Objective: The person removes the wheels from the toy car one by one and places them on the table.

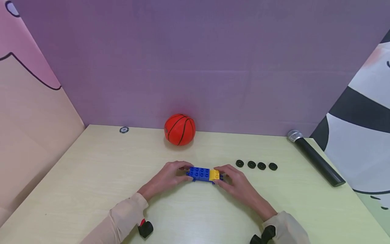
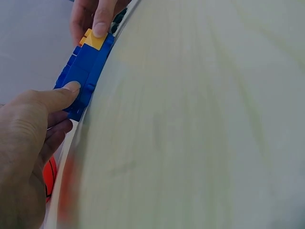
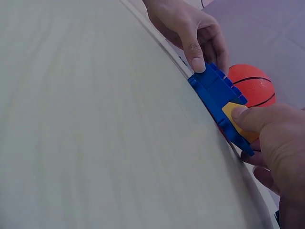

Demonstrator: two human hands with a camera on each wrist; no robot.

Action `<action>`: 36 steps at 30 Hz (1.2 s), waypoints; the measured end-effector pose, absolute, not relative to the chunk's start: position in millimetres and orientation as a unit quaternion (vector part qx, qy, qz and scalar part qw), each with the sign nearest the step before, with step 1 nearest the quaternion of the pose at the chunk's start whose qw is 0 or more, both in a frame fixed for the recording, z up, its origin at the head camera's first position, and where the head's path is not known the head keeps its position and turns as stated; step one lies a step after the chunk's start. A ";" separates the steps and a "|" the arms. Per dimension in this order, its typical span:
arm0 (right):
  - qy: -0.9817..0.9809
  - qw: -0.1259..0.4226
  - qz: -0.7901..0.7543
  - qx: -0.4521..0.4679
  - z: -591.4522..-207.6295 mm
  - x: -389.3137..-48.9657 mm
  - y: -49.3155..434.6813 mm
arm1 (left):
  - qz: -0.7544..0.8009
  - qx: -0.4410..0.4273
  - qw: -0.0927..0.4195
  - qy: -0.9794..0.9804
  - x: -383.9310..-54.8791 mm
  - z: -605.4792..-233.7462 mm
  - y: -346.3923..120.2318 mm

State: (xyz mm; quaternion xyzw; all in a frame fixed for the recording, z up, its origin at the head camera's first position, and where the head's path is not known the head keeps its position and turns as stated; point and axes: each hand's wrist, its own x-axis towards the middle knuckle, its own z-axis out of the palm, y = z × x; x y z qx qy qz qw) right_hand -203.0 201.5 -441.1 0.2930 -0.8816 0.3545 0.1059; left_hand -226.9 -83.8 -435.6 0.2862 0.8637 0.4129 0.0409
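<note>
Blue and yellow building bricks joined on a blue base [image 1: 199, 174] lie between the two hands at the middle of the table. My left hand [image 1: 170, 175] pinches the blue left end, thumb on the near side and fingers behind. At the other end, my right hand [image 1: 234, 179] grips the yellow brick [image 1: 214, 175] between thumb and fingers. The left wrist view shows the left thumb pressed on the side of the blue bricks [image 2: 86, 67]. From the right wrist, the right thumb covers part of the sloped yellow brick [image 3: 233, 110].
Several small black wheels [image 1: 251, 164] lie in a row right of the right hand. A black microphone [image 1: 317, 159] rests near the right edge. Behind the bricks sits an orange toy basketball [image 1: 179, 129] by the purple wall, with a round chip [image 1: 124, 129] at the back left.
</note>
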 end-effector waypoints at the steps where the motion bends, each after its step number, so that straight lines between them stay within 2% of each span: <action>1: -0.883 0.105 0.353 0.292 -441.4 -203.2 201.7 | 0.411 0.287 0.041 0.864 -227.6 -436.1 -83.7; 14: -0.889 0.104 0.345 0.284 -442.4 -205.8 201.0 | 0.404 0.284 0.034 0.869 -228.8 -437.9 -84.0; 29: -0.894 0.105 0.340 0.270 -439.6 -204.4 203.1 | 0.429 0.254 0.063 0.864 -227.7 -437.1 -84.1; 36: -0.907 0.112 0.326 0.241 -428.0 -192.0 210.5 | 0.444 0.257 0.040 0.857 -221.3 -430.9 -88.3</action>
